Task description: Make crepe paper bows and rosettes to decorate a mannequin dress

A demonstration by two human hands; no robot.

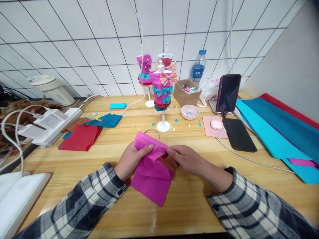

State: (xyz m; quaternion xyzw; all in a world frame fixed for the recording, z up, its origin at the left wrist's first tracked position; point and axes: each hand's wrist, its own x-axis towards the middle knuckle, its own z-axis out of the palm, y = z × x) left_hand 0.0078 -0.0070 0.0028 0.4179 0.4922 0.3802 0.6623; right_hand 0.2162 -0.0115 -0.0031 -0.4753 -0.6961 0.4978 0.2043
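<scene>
A folded piece of magenta fabric point(152, 184) hangs over the middle of the wooden table. My left hand point(131, 161) is closed on its upper left part, thumb pressed flat on top. At the fabric's right edge my right hand point(184, 159) is closed in a pinch. A thin greyish line shows on the cloth beside its fingertips; what the fingers hold is too small to make out. Behind the cloth stands a small dress form point(161, 83) in a magenta dress with turquoise bows and a peach bow. A thin ring point(156, 130) lies partly hidden behind the fabric.
Red fabric point(81, 137) and a power strip point(53, 126) lie to the left. Behind are a pink bowl point(190, 112), a cardboard box point(187, 96) and a bottle point(198, 68). Rightward are a propped phone point(228, 93), a black phone point(239, 134) and turquoise fabric point(269, 132).
</scene>
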